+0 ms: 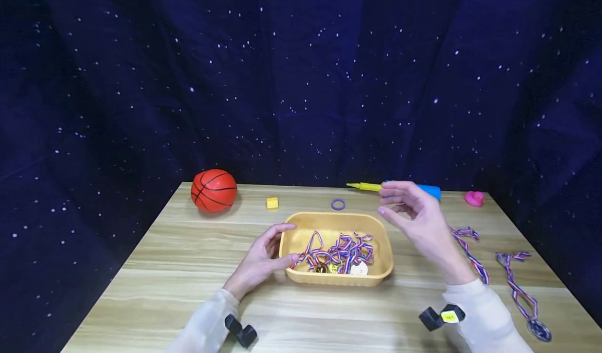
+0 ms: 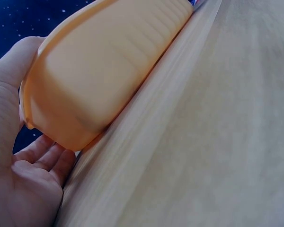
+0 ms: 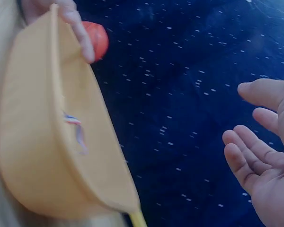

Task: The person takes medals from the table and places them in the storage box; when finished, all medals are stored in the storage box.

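Head view: the tan bin (image 1: 343, 222), long axis left-to-right, is gripped at its left end by the left hand (image 1: 258, 262), while the empty, loosely spread right hand (image 1: 420, 219) is held near its far-right corner.

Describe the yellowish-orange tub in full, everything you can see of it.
The tub is an open, rounded rectangular container, yellowish-orange and seemingly plastic, with a smooth inside, a slightly flared rim and shallow ridges on the outer wall nearest the person. It sits mouth up on the wooden-looking table, its long side running left to right. Tangled striped ribbons and several medals lie inside, hiding part of its floor. The left hand grips its left end.
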Demonstrator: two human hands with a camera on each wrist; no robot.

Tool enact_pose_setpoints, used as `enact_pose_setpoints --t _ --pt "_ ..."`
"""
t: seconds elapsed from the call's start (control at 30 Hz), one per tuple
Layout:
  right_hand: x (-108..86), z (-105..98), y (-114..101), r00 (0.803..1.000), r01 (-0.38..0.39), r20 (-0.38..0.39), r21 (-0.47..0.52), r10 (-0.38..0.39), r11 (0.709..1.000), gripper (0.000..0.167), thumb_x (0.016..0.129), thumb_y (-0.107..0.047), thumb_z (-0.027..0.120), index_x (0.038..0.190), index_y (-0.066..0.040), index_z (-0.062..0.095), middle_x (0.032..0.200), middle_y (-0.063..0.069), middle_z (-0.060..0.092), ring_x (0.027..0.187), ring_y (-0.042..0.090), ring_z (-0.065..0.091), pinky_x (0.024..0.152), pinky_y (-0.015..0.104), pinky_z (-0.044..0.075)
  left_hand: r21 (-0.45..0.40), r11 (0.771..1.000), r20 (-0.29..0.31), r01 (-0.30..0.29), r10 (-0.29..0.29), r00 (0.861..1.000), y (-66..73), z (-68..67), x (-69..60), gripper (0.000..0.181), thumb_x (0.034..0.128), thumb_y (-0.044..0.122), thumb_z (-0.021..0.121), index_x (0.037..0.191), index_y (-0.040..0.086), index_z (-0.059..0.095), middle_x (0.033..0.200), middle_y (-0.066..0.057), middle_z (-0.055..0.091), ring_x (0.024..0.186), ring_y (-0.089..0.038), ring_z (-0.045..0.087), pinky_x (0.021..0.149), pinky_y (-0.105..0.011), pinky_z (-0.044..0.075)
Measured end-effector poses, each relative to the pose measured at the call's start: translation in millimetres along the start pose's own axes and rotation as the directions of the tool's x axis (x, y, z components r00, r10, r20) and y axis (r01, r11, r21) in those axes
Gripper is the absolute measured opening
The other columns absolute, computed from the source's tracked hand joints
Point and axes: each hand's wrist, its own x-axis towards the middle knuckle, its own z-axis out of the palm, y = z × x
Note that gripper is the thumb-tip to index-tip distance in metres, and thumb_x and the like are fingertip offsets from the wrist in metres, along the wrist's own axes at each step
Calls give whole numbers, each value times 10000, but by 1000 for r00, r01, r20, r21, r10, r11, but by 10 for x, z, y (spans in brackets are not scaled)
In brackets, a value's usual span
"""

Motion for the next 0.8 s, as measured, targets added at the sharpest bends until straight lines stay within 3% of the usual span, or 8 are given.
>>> enact_pose_setpoints --t 0.13,0.3,0.6,0.8 --pt "-28 -228 -78 996 40 -81 21 -38 999 550 931 167 790 1445 32 648 1284 39 787 1128 190 764 897 201 608 7 1000 0 16 -16 1000 4 6 -9 729 906 47 902 1555 171 592 1696 -117 504 1595 -337 445 1358 -509 277" --pt "-131 -525 -138 987 74 -145 29 -69 997 612 921 199 775 1491 51 610 1352 79 765 1159 179 764 929 182 601 -13 1000 16 9 -8 1000 -8 -1 0 736 920 13 880 1574 141 568 1621 -221 552 1505 -410 534 1323 -556 349" --pt "-471 -973 -50 979 1 -203 -103 -22 995 679 915 214 770 1539 21 584 1401 59 744 1175 140 747 958 147 583 -23 1000 19 -2 2 1000 -20 -24 7 732 930 28 881 1580 106 555 1602 -267 550 1487 -436 543 1307 -551 379" --pt "-756 -1180 95 980 -4 -198 -49 -6 999 743 876 281 753 1557 67 544 1465 91 718 1207 124 736 960 159 589 -29 1000 26 0 1 1000 -2 -3 13 745 926 4 877 1587 90 546 1570 -273 573 1466 -443 560 1289 -529 414"
